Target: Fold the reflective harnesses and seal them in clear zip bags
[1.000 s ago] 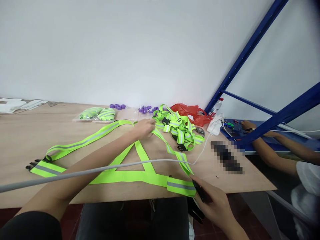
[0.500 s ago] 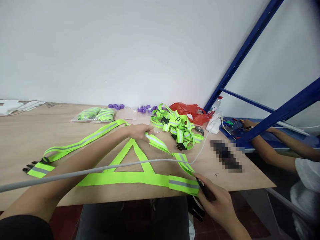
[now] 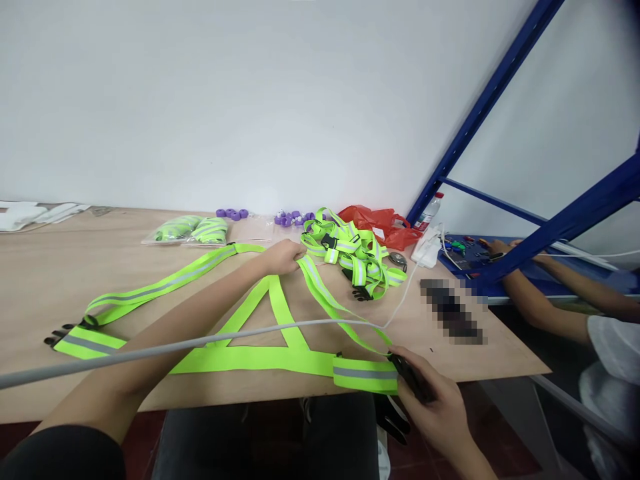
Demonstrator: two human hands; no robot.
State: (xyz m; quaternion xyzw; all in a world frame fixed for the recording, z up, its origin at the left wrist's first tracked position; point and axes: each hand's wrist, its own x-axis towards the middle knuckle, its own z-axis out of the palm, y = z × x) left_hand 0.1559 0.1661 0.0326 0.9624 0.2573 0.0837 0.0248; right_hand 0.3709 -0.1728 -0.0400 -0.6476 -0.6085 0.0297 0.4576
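Observation:
A neon-yellow reflective harness (image 3: 250,358) with grey stripes lies spread on the wooden table in front of me. My left hand (image 3: 284,257) pinches its shoulder strap (image 3: 317,283) near the top of the V-shaped part. At the lower right, my right hand (image 3: 434,393) is closed on the black buckle (image 3: 411,378), where the shoulder strap and the waist strap (image 3: 365,375) meet. Another black buckle (image 3: 60,335) rests at the harness's left end. A grey cable (image 3: 225,333) crosses in front of the harness and my left forearm.
Behind lie a heap of reflective straps (image 3: 360,250), bagged straps (image 3: 209,231), purple pieces (image 3: 231,213) and a red plastic bag (image 3: 383,223). A white power strip (image 3: 427,248) and a pixelated dark object (image 3: 453,312) are right. A co-worker's arms (image 3: 540,300) reach beyond the blue frame (image 3: 485,113).
My left hand has shifted slightly up and left, drawing the shoulder strap straighter between both hands. The strap's twist near the right hand has opened out. My right hand keeps the buckle.

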